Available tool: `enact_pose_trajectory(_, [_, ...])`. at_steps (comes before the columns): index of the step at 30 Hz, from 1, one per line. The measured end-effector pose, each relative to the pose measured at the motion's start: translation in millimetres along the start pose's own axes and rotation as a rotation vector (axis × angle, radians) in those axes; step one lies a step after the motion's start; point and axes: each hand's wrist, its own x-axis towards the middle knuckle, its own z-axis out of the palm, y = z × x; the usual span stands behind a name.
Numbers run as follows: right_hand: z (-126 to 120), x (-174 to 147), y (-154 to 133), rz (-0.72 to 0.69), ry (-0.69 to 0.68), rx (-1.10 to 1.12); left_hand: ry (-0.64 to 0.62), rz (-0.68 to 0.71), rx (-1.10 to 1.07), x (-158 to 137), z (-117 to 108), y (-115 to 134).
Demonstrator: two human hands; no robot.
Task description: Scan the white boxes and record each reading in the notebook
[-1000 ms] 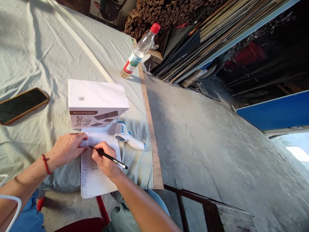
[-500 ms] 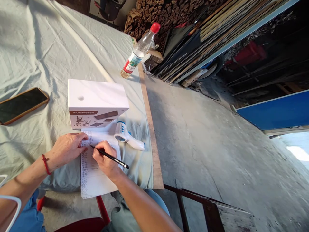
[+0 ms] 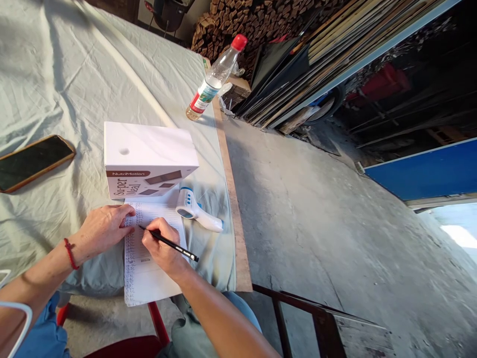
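A notebook [image 3: 152,288] with a ragged, spiral-hole left edge lies at the table's near edge, its lower part jutting past it. Small handwriting covers some of the page. In my right hand [image 3: 162,243] is a black pen [image 3: 173,244], its tip touching or just over the upper left of the page. My left hand [image 3: 106,228] rests at the notebook's left edge, thumb and forefinger apart on the paper. Right of the page lies a white and blue infrared thermometer [image 3: 197,214]. Just behind the notebook stands a white NutriMotion box [image 3: 151,146].
A phone [image 3: 37,161] lies at left on the cloth-covered table [image 3: 40,89]. A clear bottle with a red cap [image 3: 208,89] stands near the right edge. Beyond are stacked firewood [image 3: 238,25], leaning boards and a concrete floor [image 3: 298,209]. A red chair [image 3: 126,348] is below.
Almost nothing differs. My right hand and the pen have shifted very slightly left in the picture, much as the whole view has.
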Motion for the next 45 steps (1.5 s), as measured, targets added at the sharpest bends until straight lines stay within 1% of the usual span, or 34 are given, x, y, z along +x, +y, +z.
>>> enact_pose_trajectory(7, [1.9,-1.8,4.3,-0.053,0.043,-0.016,-0.017,-0.019,0.012,0.2,0.7,-1.4])
enact_pose_trajectory(11, [3.3,-2.6,6.8,-0.075,0.1,-0.027,-0.021,-0.018,0.016,1.1,1.2,-1.8])
enact_pose_trajectory(18, [2.8,-2.5,6.2,-0.025,0.061,-0.057,-0.015,-0.011,0.008,0.4,2.7,-3.4])
enact_pose_trajectory(22, [2.0,-1.9,5.3,-0.026,0.05,-0.05,0.003,-0.002,-0.009,1.1,3.2,-3.9])
enact_pose_trajectory(26, [2.1,-1.9,5.9,-0.045,0.064,-0.024,-0.004,-0.012,-0.026,1.5,2.0,-2.8])
enact_pose_trajectory(31, [3.0,-2.7,6.9,-0.048,0.121,-0.014,-0.002,-0.002,-0.024,0.9,1.0,-1.6])
enact_pose_trajectory(36, [2.2,-1.9,4.6,-0.039,0.079,-0.005,0.005,-0.011,-0.032,1.1,1.4,-2.3])
enact_pose_trajectory(41, [1.3,-1.0,3.0,0.003,0.038,-0.032,0.012,-0.013,-0.036,1.3,1.1,-2.0])
enact_pose_trajectory(45, [1.9,-1.4,5.7,-0.015,0.115,-0.02,0.01,-0.006,-0.033,0.9,1.6,-2.4])
